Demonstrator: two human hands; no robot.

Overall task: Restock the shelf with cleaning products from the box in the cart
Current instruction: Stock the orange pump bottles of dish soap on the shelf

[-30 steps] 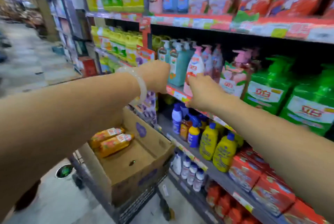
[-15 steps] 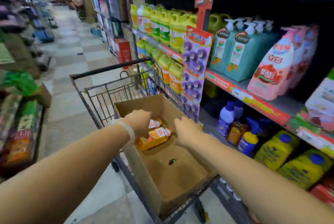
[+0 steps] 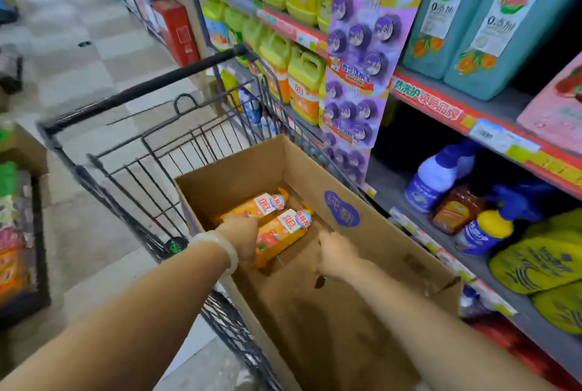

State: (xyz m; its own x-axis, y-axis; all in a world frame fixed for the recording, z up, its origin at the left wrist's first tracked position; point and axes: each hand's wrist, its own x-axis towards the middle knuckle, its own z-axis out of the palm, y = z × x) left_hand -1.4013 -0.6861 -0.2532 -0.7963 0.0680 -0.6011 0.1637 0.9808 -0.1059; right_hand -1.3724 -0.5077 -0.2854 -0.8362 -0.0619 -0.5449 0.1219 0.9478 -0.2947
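Two orange cleaning-product pouches (image 3: 283,226) with white-and-red labels lie side by side at the far end of an open cardboard box (image 3: 378,233) in the black wire cart (image 3: 132,157). My left hand (image 3: 242,234), with a pale bangle on the wrist, is down on the pouches' near ends; its fingers are hidden, so a grip does not show. My right hand (image 3: 333,253) hovers inside the box just right of the nearer pouch, fingers loosely extended and holding nothing. The shelf (image 3: 441,100) of bottles runs along the right.
Teal jugs (image 3: 472,18) and a pink pouch (image 3: 554,107) stand on the upper shelf, with blue, brown and yellow bottles (image 3: 466,201) below. A purple hanging strip of products (image 3: 359,69) dangles beside the box. The tiled aisle floor (image 3: 78,53) stretches away to the left.
Both hands left the shelf, swung down over the cart and dropped deeper into the box. My left hand now reaches the orange pouches; the right has come close beside them.
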